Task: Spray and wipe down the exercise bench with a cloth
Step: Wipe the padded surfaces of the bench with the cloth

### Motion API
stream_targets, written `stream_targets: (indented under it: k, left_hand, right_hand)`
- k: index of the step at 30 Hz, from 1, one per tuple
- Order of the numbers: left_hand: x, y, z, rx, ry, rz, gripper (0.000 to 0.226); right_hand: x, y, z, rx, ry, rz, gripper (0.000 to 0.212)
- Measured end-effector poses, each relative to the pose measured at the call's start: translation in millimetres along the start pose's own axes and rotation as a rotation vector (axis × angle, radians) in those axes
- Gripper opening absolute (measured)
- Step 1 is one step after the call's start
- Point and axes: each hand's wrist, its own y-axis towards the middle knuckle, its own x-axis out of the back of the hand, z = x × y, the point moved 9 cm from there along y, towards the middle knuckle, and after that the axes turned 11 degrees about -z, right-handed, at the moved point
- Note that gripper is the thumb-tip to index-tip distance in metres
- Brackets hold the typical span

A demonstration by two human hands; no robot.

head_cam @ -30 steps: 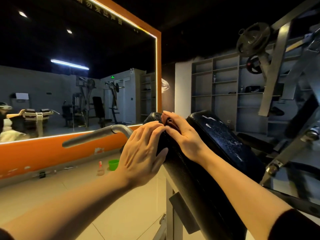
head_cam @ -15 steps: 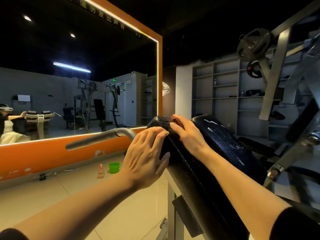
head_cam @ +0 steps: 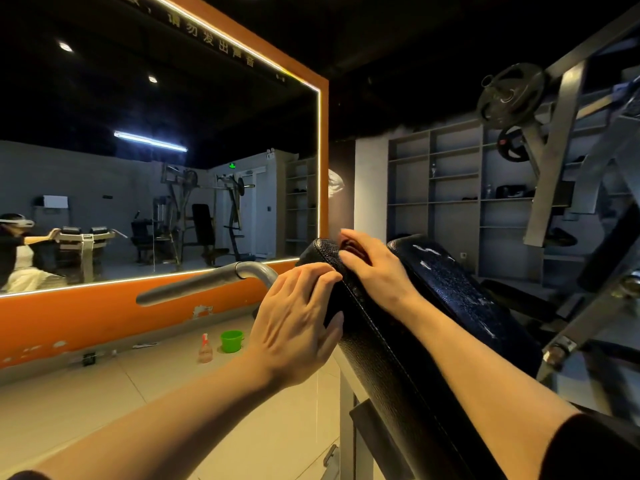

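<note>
The black padded exercise bench (head_cam: pixel 381 358) slopes up from the lower right, with a second wet-looking pad (head_cam: pixel 460 292) beside it. My left hand (head_cam: pixel 294 323) lies flat against the left side of the near pad, fingers straight. My right hand (head_cam: pixel 374 271) rests at the pad's top end, fingers curled into the gap between the pads. It pinches a small dark reddish cloth (head_cam: pixel 349 244) that it mostly hides. A spray bottle (head_cam: pixel 205 349) stands on the floor by the orange wall.
A green bucket (head_cam: pixel 232 341) sits beside the bottle. A curved grey metal handle (head_cam: pixel 207 282) juts out left of the bench. A big mirror (head_cam: pixel 156 185) fills the left wall. Grey shelves (head_cam: pixel 450 202) and a rack with weight plates (head_cam: pixel 509 95) stand right.
Both hands stay at the top of the pad. My right hand has shifted slightly along the pad's end; my left hand keeps its flat hold.
</note>
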Motion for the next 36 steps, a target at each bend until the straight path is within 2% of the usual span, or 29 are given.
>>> stream_targets:
  k: [3, 5, 7, 9, 14, 16, 21, 22, 25, 27, 29, 31, 33, 34, 36]
  left_hand:
    - [-0.7, -1.1, -1.0, -0.018, 0.008, -0.003, 0.042]
    - [-0.7, -1.8, -2.4, -0.042, 0.019, 0.002, 0.041]
    - [0.7, -2.0, -3.0, -0.046, 0.025, -0.003, 0.039]
    - [2.7, -1.7, -3.3, -0.04, 0.022, -0.019, 0.038]
    - [0.9, -1.8, -3.4, -0.034, 0.021, -0.018, 0.04]
    - [0.3, -2.0, -3.6, -0.043, 0.029, -0.009, 0.04]
    - [1.5, -1.9, -4.3, -0.045, 0.046, -0.013, 0.039]
    - [1.9, -1.9, -4.5, -0.042, 0.041, -0.02, 0.038]
    - [1.6, -2.3, -5.6, -0.048, 0.021, -0.031, 0.035]
    - [0.4, -3.4, -6.0, -0.057, 0.017, -0.022, 0.031]
    - [-0.7, -4.5, -5.5, -0.061, 0.028, -0.01, 0.029]
    - [-1.1, -5.6, -5.1, -0.057, 0.032, -0.003, 0.029]
    - [-0.1, -4.8, -5.0, -0.051, 0.029, -0.019, 0.028]
    - [0.2, -4.8, -5.2, -0.05, 0.026, -0.027, 0.027]
    - [0.1, -5.1, -4.5, -0.052, 0.026, -0.036, 0.026]
  right_hand:
    - [-11.9, -6.3, 28.8, 0.15, 0.069, 0.086, 0.039]
    - [-4.2, 6.5, 1.9, 0.059, 0.063, 0.047, 0.035]
    - [8.4, 15.0, -35.4, -0.112, -0.058, -0.024, 0.032]
    - [11.8, 13.8, -45.4, -0.166, -0.153, -0.048, 0.031]
    - [-8.7, -16.1, 32.5, 0.15, 0.082, 0.055, 0.037]
    - [-6.6, -17.1, 28.5, 0.168, 0.098, 0.073, 0.038]
    - [17.5, 3.7, -45.0, -0.138, -0.167, -0.053, 0.032]
    - [15.6, -0.9, -39.6, -0.13, -0.158, -0.056, 0.032]
    - [7.2, -32.2, 17.0, 0.107, 0.045, -0.009, 0.036]
    - [7.4, -49.3, 30.3, 0.202, 0.088, 0.039, 0.04]
    - [18.6, -40.0, -3.1, 0.126, 0.008, 0.008, 0.039]
    - [36.5, -29.4, -56.0, -0.099, -0.116, -0.08, 0.036]
    - [46.4, -34.5, -78.1, -0.25, -0.22, -0.117, 0.035]
    - [45.1, -40.6, -72.5, -0.24, -0.236, -0.119, 0.035]
    - [37.2, -58.2, -33.7, -0.062, -0.127, -0.105, 0.036]
